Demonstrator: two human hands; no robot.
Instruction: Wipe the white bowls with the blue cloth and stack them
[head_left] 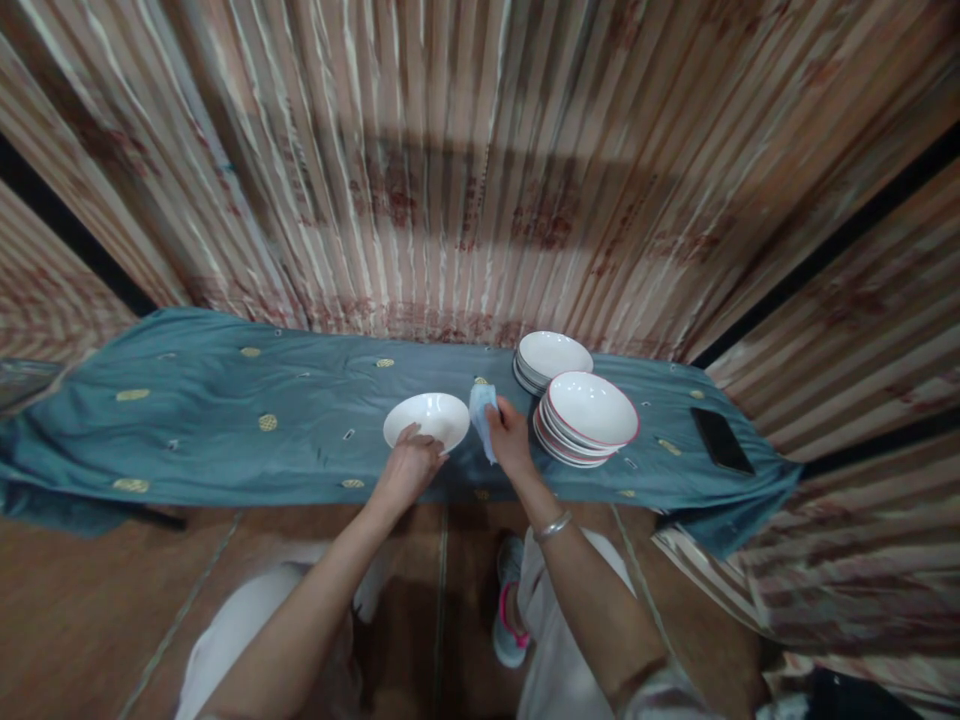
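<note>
A white bowl (427,408) is tilted a little towards me over the middle of the cloth-covered table. My left hand (414,462) grips its near rim, with fingers reaching over the inside. Just right of the bowl, my right hand (508,435) is closed on a pale blue cloth (482,412), which hangs from the fingers and is apart from the bowl. Beside that hand stands a stack of red-rimmed white bowls (592,410). Behind it is a second stack of white bowls (553,355).
A teal tablecloth (202,420) with yellow patterns covers the long narrow table. A black phone (721,440) lies near its right end. Striped curtains (450,180) hang close behind, and dark poles (832,240) slant at both sides. My legs are close to the front edge.
</note>
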